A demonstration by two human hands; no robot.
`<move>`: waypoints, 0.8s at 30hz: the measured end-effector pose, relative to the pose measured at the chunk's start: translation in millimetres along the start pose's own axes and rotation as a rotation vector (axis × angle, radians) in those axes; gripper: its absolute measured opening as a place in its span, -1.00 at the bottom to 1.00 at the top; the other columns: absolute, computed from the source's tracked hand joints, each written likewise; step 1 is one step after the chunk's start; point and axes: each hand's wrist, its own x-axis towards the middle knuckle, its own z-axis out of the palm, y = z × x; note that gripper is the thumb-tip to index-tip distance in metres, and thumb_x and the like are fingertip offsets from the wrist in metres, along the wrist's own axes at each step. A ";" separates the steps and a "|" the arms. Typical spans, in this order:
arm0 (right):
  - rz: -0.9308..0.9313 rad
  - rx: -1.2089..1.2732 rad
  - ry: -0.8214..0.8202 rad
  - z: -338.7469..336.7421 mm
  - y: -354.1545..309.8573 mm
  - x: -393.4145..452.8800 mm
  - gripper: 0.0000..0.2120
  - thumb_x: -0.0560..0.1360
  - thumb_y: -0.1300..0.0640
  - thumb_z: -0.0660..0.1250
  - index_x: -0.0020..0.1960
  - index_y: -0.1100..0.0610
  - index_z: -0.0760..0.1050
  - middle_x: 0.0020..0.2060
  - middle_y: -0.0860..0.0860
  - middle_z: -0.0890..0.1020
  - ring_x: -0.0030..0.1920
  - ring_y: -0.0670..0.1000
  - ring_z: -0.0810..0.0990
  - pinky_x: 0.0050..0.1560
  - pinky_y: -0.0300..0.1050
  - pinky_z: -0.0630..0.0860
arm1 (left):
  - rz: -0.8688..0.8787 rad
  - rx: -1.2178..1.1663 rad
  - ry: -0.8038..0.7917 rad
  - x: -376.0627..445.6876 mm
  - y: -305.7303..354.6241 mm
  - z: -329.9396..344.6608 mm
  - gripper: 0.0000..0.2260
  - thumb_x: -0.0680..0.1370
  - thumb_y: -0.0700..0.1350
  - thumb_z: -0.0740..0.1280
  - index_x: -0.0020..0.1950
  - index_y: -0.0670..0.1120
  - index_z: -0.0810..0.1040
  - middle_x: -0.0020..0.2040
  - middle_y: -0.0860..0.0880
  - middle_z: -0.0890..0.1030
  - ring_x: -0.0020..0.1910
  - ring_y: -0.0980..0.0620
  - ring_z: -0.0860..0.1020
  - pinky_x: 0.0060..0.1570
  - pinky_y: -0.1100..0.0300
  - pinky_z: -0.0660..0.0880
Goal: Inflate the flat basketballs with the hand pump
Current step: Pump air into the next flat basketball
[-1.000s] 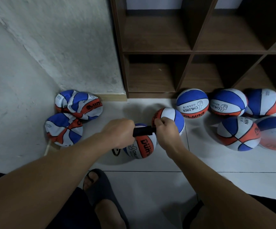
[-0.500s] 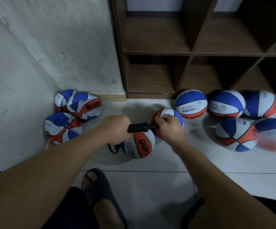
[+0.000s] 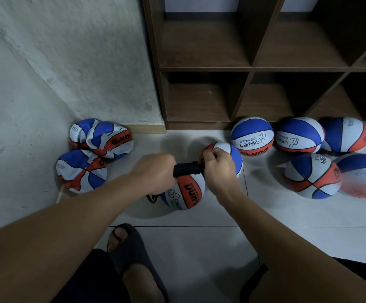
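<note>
A: What lies around the hands?

B: Beyond them stands a dark brown wooden cubby shelf (image 3: 265, 68). Off past the right hand (image 3: 218, 169) sit five round, firm blue, white and orange basketballs (image 3: 252, 136); well out past the left hand (image 3: 153, 176), three crumpled flat basketballs (image 3: 81, 171) of the same colours lie on the pale tiled floor (image 3: 199, 248).

A: And the ball being filled?

B: A blue, white and orange basketball (image 3: 186, 192) sits directly beneath both hands. It looks light and likely to roll.

A: The pump?

B: The short black plastic hand pump (image 3: 187, 169) runs crosswise between the hands, long axis left to right. The left hand is curled round one end and the right hand's fingers clasp the other. It looks stiff, best held at both ends.
</note>
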 end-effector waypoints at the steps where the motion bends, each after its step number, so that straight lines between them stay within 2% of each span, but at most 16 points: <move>1: -0.016 -0.003 -0.015 3.2 0.2 -0.7 -0.71 0.69 0.04 0.19 -0.06 0.21 0.52 -0.31 0.05 0.54 -0.31 0.04 0.46 -0.23 0.03 0.41 | -0.002 -0.004 0.002 0.2 1.1 1.1 -0.76 0.55 -0.06 0.46 -0.27 0.00 0.49 -0.31 -0.02 0.60 -0.36 -0.02 0.60 -0.43 0.17 0.40; 4: -0.015 0.004 -0.038 6.5 2.4 0.2 -0.69 0.71 0.01 0.21 -0.01 0.24 0.53 -0.31 0.04 0.51 -0.31 0.00 0.44 -0.22 0.01 0.40 | 0.022 0.003 0.005 2.3 1.0 -0.6 -0.78 0.56 -0.03 0.46 -0.23 0.00 0.51 -0.29 -0.02 0.61 -0.34 -0.03 0.61 -0.39 0.15 0.44; 8: -0.013 0.021 -0.085 8.0 6.4 5.1 -0.73 0.71 -0.01 0.25 -0.02 0.16 0.53 -0.36 -0.02 0.48 -0.38 -0.04 0.42 -0.28 -0.05 0.38 | 0.035 0.012 -0.002 4.1 -4.1 -1.4 -0.82 0.56 -0.02 0.46 -0.20 -0.02 0.57 -0.30 -0.02 0.62 -0.34 -0.04 0.62 -0.35 0.10 0.54; 10: -0.006 0.052 -0.128 9.1 9.6 6.8 -0.71 0.67 -0.10 0.30 -0.03 0.12 0.51 -0.36 -0.02 0.49 -0.36 -0.04 0.44 -0.25 -0.03 0.43 | 0.030 -0.002 -0.021 6.4 -7.4 1.6 -0.83 0.55 -0.02 0.45 -0.21 -0.03 0.58 -0.31 -0.03 0.62 -0.34 -0.05 0.63 -0.32 0.07 0.58; 12: 0.008 0.162 -0.166 9.4 11.4 7.2 -0.60 0.60 -0.27 0.34 -0.02 0.08 0.48 -0.30 0.00 0.53 -0.28 -0.01 0.51 -0.18 0.04 0.51 | 0.017 -0.028 -0.041 9.1 -13.7 4.7 -0.82 0.53 -0.02 0.45 -0.22 -0.04 0.57 -0.32 -0.03 0.62 -0.36 -0.05 0.63 -0.39 0.10 0.51; 14: 0.042 0.344 -0.211 9.3 12.0 7.9 -0.53 0.61 -0.36 0.31 0.06 0.08 0.46 -0.23 0.05 0.59 -0.24 0.03 0.60 -0.15 0.07 0.57 | -0.002 -0.060 -0.053 10.9 -23.2 8.6 -0.82 0.53 -0.02 0.45 -0.22 -0.04 0.56 -0.32 -0.04 0.61 -0.37 -0.04 0.62 -0.43 0.15 0.40; 16: 0.081 0.437 -0.274 13.1 16.2 10.6 -0.45 0.65 -0.39 0.20 0.20 0.11 0.48 -0.11 0.06 0.71 -0.11 0.06 0.72 0.01 0.09 0.67 | -0.031 -0.114 -0.054 11.7 -34.3 11.5 -0.78 0.56 0.01 0.46 -0.23 -0.02 0.55 -0.32 -0.03 0.61 -0.38 -0.01 0.58 -0.42 0.18 0.34; 18: 0.073 0.376 -0.334 23.1 24.5 12.2 -0.38 0.64 -0.47 0.09 0.28 0.02 0.55 0.07 0.02 0.75 0.14 0.02 0.73 0.29 0.21 0.61 | -0.065 -0.144 -0.044 11.1 -47.1 13.3 -0.74 0.58 0.05 0.46 -0.23 -0.01 0.51 -0.32 -0.02 0.59 -0.40 0.01 0.54 -0.42 0.17 0.32; 19: 0.050 0.312 -0.364 29.1 30.0 11.4 -0.38 0.63 -0.49 0.04 0.27 -0.05 0.59 0.13 -0.01 0.75 0.22 -0.01 0.69 0.37 0.24 0.56 | -0.082 -0.142 -0.043 10.6 -53.6 14.7 -0.72 0.58 0.07 0.46 -0.23 -0.01 0.50 -0.33 -0.02 0.58 -0.40 0.01 0.53 -0.42 0.16 0.33; 22: -0.038 0.141 -0.428 37.8 47.3 8.3 -0.44 0.67 -0.46 -0.05 0.29 -0.18 0.57 0.24 -0.10 0.68 0.33 -0.11 0.59 0.48 0.21 0.47 | -0.151 -0.126 -0.053 9.7 -72.2 23.8 -0.72 0.58 0.08 0.44 -0.22 -0.04 0.51 -0.31 -0.04 0.59 -0.37 -0.04 0.57 -0.36 0.11 0.46; 24: -0.084 0.104 -0.462 38.3 56.5 8.6 -0.47 0.70 -0.42 -0.03 0.36 -0.20 0.55 0.30 -0.14 0.64 0.36 -0.10 0.57 0.48 0.17 0.48 | -0.231 -0.174 -0.053 9.2 -88.3 30.3 -0.71 0.58 0.04 0.44 -0.24 -0.06 0.48 -0.32 -0.06 0.56 -0.38 -0.06 0.55 -0.36 0.11 0.44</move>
